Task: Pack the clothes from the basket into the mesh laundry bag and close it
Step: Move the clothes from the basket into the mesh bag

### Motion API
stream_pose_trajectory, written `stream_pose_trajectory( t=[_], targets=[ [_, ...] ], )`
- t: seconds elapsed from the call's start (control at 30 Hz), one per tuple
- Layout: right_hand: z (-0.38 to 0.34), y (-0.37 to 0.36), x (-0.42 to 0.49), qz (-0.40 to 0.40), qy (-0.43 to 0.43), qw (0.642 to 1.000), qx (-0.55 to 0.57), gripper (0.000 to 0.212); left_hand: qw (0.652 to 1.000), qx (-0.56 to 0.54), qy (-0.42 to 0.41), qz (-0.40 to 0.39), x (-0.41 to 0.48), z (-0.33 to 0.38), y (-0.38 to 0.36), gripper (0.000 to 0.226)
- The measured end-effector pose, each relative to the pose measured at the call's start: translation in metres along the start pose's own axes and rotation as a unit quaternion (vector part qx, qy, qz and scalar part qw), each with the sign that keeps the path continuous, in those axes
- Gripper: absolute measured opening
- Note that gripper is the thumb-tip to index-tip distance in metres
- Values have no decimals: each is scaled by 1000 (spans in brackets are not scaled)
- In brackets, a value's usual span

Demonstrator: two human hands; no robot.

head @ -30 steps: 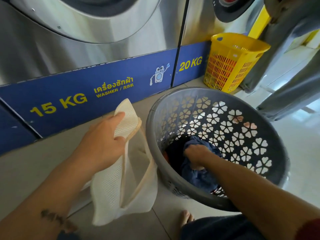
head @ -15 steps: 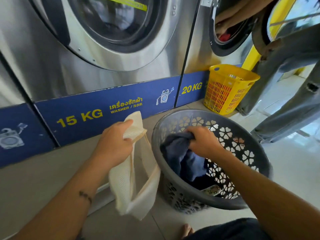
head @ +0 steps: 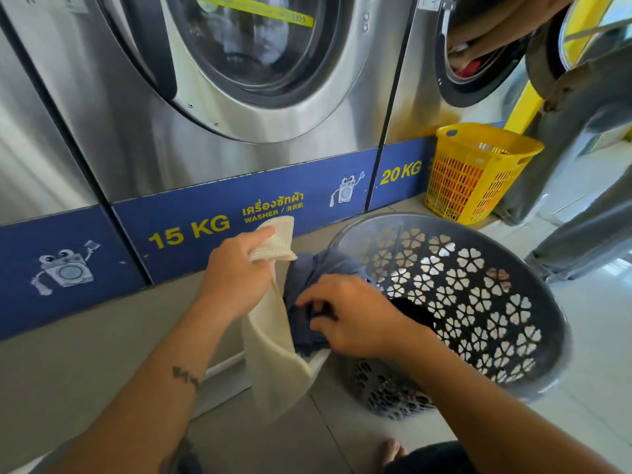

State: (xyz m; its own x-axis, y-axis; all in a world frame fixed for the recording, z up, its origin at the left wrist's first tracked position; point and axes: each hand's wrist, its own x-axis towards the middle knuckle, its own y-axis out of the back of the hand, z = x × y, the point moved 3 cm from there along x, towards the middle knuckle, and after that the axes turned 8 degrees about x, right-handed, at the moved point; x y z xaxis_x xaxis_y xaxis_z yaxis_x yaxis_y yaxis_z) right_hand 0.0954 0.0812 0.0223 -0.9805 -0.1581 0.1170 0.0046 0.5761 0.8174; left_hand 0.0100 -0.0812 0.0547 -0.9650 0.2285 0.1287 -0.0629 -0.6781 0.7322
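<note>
Tiled floor (head: 598,323), grey basket (head: 547,354), yellow basket (head: 475,176)

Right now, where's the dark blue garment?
Mid head view: the right hand grips the dark blue garment at the mouth of the mesh bag, at the left rim of the grey basket.

One wide-angle camera on the person's head looks forward and down, facing the washing machines (head: 136,138) and the floor (head: 598,319) at their foot. It is close: the left hand (head: 236,278) and right hand (head: 355,323) fill the middle, the basket (head: 547,336) sits right, and straight edges bow toward the borders
</note>
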Motion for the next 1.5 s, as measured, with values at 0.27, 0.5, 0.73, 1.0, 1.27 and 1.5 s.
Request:
stream_pose_trajectory(
  t=[0.27, 0.5, 0.73, 1.0, 1.27, 1.5],
  targets=[
    [64, 2, -8, 13, -203, 957, 209, 89, 1000, 21, -21, -6, 2, 1, -8, 55],
    [28, 15, -5, 149, -117, 981, 29, 66, 1000, 1, -6, -12, 0, 8, -10, 52],
    [-9, -15, -8, -74, -39, 995, -50, 86, 1000, -22, 0, 5, -3, 6, 1, 51],
    [45, -20, -18, -72, -127, 981, -129, 78, 999, 16, -18, -28, -9, 4, -7, 56],
    [27, -31, -6, 99, -34, 971, -213, 28, 998, -12, -11, -67, -13, 2, -8, 59],
    [-7, -25, -9, 190, 86, 975, -75, 23, 987, -98, -25, -122, -30, -5, 3, 60]
  ],
)
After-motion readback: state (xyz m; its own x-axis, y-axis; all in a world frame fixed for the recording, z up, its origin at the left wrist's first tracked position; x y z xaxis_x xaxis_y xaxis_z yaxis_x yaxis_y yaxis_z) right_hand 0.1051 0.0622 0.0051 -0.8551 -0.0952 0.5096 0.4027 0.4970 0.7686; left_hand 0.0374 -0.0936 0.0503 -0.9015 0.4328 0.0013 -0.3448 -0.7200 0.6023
